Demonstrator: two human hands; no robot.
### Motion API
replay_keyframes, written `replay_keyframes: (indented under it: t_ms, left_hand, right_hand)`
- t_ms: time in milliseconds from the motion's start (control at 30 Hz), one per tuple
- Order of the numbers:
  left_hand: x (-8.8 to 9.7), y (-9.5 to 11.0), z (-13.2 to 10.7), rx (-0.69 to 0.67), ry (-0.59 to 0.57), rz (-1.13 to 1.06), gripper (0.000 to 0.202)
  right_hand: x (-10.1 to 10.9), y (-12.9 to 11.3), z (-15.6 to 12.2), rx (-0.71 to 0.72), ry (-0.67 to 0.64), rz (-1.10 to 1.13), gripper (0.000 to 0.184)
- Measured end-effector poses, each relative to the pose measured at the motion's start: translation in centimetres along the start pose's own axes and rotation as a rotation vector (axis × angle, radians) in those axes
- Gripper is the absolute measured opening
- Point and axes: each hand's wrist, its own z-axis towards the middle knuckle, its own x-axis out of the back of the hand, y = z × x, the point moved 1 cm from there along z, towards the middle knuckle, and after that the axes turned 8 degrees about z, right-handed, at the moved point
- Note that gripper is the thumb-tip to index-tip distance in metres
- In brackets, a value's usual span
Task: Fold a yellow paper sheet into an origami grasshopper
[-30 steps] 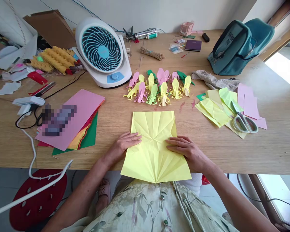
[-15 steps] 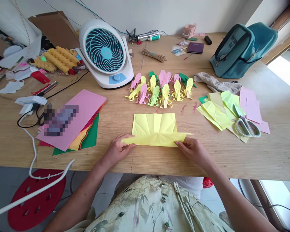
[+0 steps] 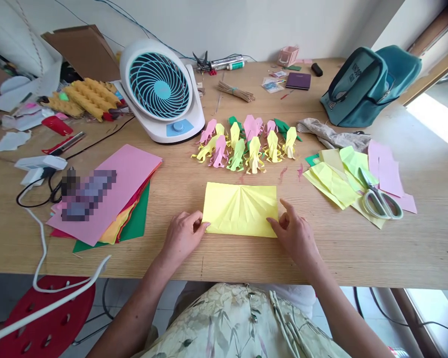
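Note:
A creased yellow sheet of paper (image 3: 240, 209) lies on the wooden table in front of me, its fold lines fanning out from the top middle. My left hand (image 3: 182, 233) pinches its lower left corner between thumb and fingers. At the lower right edge, the thumb of my right hand (image 3: 294, 231) presses on the paper while the index finger sticks up, apart from the sheet; the other fingers are curled. Beyond the sheet stand several folded paper figures (image 3: 254, 155) in yellow, pink and green.
On the left is a stack of coloured paper (image 3: 134, 161) with a blurred object on it. A white fan (image 3: 197, 102) stands behind. To the right, scissors (image 3: 377, 194) rest on paper pieces (image 3: 332, 181), near a grey cloth (image 3: 332, 133) and a teal bag (image 3: 353, 94).
The front flap that my hands held raised has been brought upward over the sheet, which now lies as one flat rectangle. My right index finger has lifted away. The view has shifted slightly.

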Motion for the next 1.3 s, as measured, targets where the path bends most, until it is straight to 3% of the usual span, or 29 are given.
replay_keyframes:
  t_ms: [167,367,467,600,667,733,833,900,967,1067,1167,1300]
  left_hand:
    - [0.1,-0.1,-0.5,-0.032,0.011,0.063,0.034]
    - [-0.7,-1.1,-0.8,-0.093,0.065,0.043,0.029]
    - [-0.3,-1.2,-0.9,-0.081,0.113,-0.044,0.027]
    - [1.5,-0.3,-0.9,-0.075,0.224,-0.158,0.024]
    - [2.5,0.3,-0.7,-0.059,0.281,-0.208,0.022]
    - [3.8,1.1,-0.4,-0.039,0.362,-0.233,0.021]
    - [6.2,2.7,0.0,-0.028,0.451,-0.254,0.024]
    - [7.8,4.0,0.4,-0.006,0.501,-0.28,0.027]
    - [8.5,4.9,1.0,0.024,0.479,-0.29,0.03]
    - [7.0,4.7,2.0,0.052,0.307,-0.3,0.026]
    - [3.6,2.7,2.2,0.047,0.159,-0.185,0.019]
    - [0.7,-0.1,0.3,-0.239,0.135,0.059,0.05]
  right_hand:
    - [-0.3,0.2,-0.3,0.017,0.028,0.03,0.053]
    - [-0.6,0.1,-0.3,0.015,0.049,0.028,0.045]
    - [-0.4,0.3,-0.5,0.03,0.081,0.139,0.044]
    - [0.1,0.4,-1.0,0.057,-0.048,0.512,0.071]
    - [0.5,0.2,-1.2,0.083,-0.121,0.563,0.074]
    - [1.2,-0.5,-1.3,0.117,-0.107,0.5,0.057]
    - [3.1,-2.5,-1.4,0.159,0.018,0.503,0.035]
    - [4.3,-3.9,-1.3,0.185,0.048,0.657,0.046]
    - [4.9,-4.7,-1.0,0.177,0.02,0.818,0.071]
    - [4.1,-3.9,-0.2,0.074,-0.054,0.897,0.091]
    - [2.3,-1.4,0.4,-0.044,-0.084,0.751,0.091]
    - [1.4,1.2,0.7,-0.131,-0.058,0.54,0.088]
